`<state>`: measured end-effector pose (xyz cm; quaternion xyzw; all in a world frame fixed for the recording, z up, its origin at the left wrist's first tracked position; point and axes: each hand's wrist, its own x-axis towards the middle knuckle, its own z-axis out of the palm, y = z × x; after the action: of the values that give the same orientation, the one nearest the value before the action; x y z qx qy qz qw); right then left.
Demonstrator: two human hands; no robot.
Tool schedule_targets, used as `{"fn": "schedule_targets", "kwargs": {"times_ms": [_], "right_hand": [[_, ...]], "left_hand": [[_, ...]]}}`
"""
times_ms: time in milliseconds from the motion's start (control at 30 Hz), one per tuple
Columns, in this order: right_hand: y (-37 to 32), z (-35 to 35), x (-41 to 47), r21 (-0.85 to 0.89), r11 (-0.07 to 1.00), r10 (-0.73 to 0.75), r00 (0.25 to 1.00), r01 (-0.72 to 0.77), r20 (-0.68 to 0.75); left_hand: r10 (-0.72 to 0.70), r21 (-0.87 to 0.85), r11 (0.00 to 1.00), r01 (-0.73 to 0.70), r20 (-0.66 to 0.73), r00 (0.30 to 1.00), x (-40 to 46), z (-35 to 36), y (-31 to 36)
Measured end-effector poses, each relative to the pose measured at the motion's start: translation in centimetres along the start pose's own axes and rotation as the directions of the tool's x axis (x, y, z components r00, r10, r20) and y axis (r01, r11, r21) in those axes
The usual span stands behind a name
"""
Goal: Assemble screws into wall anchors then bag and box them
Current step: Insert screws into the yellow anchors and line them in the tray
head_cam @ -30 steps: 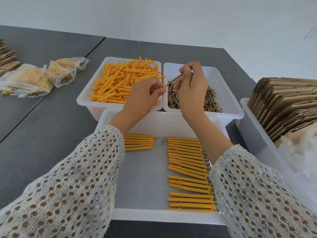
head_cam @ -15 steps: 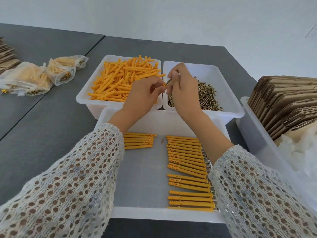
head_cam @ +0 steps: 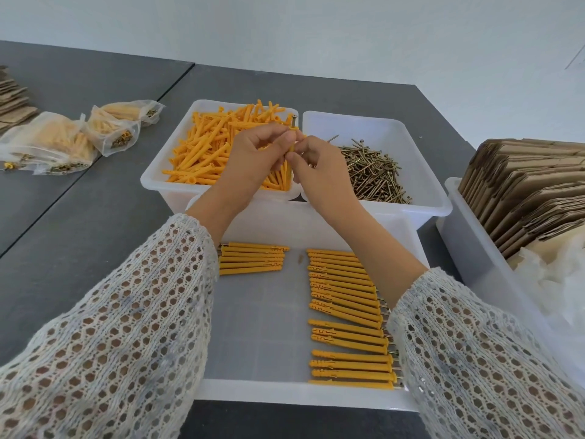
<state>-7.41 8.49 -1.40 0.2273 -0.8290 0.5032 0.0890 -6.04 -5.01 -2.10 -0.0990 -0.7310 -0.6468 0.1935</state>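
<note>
- The person stands at a grey worktop (head_cam: 104, 217) with both hands up in the middle of the frame, above the two white bins.
- The left hand (head_cam: 253, 160) pinches an orange wall anchor (head_cam: 292, 144) with curled fingers. The anchor stands almost straight up.
- A screw (head_cam: 293, 121) sticks out of the top of the anchor. Its flat head points up, away from the person.
- The right hand (head_cam: 319, 166) touches the lower part of the same anchor, with its fingers curled on it too. So both hands grip this one piece, and it sits right between them.
- I think the screw is only partly in. The next push has to go down along the anchor's long line, from the top.
- The left hand's fingers are closest to the screw head, so that hand looks best placed to press it.
- The bin of loose anchors (head_cam: 177, 182) is in the upper middle, just left of the hands. The bin of loose screws (head_cam: 421, 147) is just right of them.
- Below the hands is a flat white tray (head_cam: 285, 396). A long row of finished anchors (head_cam: 348, 315) lies on its right side and a short row (head_cam: 253, 258) lies on its left, all resting sideways.
- Filled bags (head_cam: 63, 141) lie at the upper left. Folded cardboard boxes (head_cam: 531, 191) stand in a bin at the right.
- Bagging and boxing of these rows is not yet done.
</note>
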Motion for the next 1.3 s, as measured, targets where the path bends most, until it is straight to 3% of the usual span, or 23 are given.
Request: {"fn": "schedule_targets", "kwargs": {"times_ms": [67,200,400,467,533,600,667,800,967,1133,1300], "right_hand": [[-0.4,-0.2,0.0,0.086,0.996,0.021,0.999,-0.024,0.039],[-1.4,-1.0,-0.4,0.238,0.967,0.023,0.957,-0.095,0.290],[-2.9,-1.0,-2.2,0.231,0.973,-0.112,0.888,0.006,0.447],[-2.9,-1.1,-2.8,0.199,0.980,-0.094,0.821,-0.025,0.564],[-2.5,-1.2,-3.2,0.074,0.996,-0.016,0.707,-0.052,0.707],[-2.1,-1.0,-3.8,-0.128,0.992,0.102,0.569,0.005,0.816],[-1.7,-0.1,-4.7,-0.271,0.953,0.170,0.507,0.132,0.845],[-1.5,3.0,-7.1,-0.373,0.848,0.111,0.561,0.378,0.821],[-0.8,5.7,-8.8,-0.407,0.726,-0.002,0.593,0.555,0.806],[-0.3,6.1,-8.5,-0.461,0.672,-0.064,0.664,0.580,0.745],[0.0,6.3,-8.2,-0.486,0.672,-0.040,0.682,0.559,0.730]], "left_hand": [[-0.118,-0.150,0.981,0.120,0.020,0.993,0.2,-0.2,0.1],[-0.324,-0.387,0.870,0.305,0.016,0.946,0.6,-0.7,0.5],[-0.492,-0.682,0.654,0.329,-0.053,0.869,0.9,-1.6,0.3],[-0.511,-0.710,0.627,0.320,-0.065,0.857,0.9,-1.7,0.2],[-0.520,-0.719,0.619,0.316,-0.074,0.851,1.0,-1.8,0.1],[-0.520,-0.729,0.610,0.310,-0.072,0.851,1.0,-1.9,0.0],[-0.523,-0.728,0.609,0.313,-0.073,0.849,1.0,-2.0,0.0],[-0.524,-0.712,0.622,0.325,-0.070,0.849,1.1,-2.0,-0.1],[-0.526,-0.711,0.623,0.326,-0.073,0.847,1.1,-2.0,-0.1],[-0.525,-0.700,0.634,0.329,-0.077,0.848,1.1,-1.9,0.0],[-0.517,-0.674,0.655,0.342,-0.069,0.853,1.1,-1.9,-0.1]]}}
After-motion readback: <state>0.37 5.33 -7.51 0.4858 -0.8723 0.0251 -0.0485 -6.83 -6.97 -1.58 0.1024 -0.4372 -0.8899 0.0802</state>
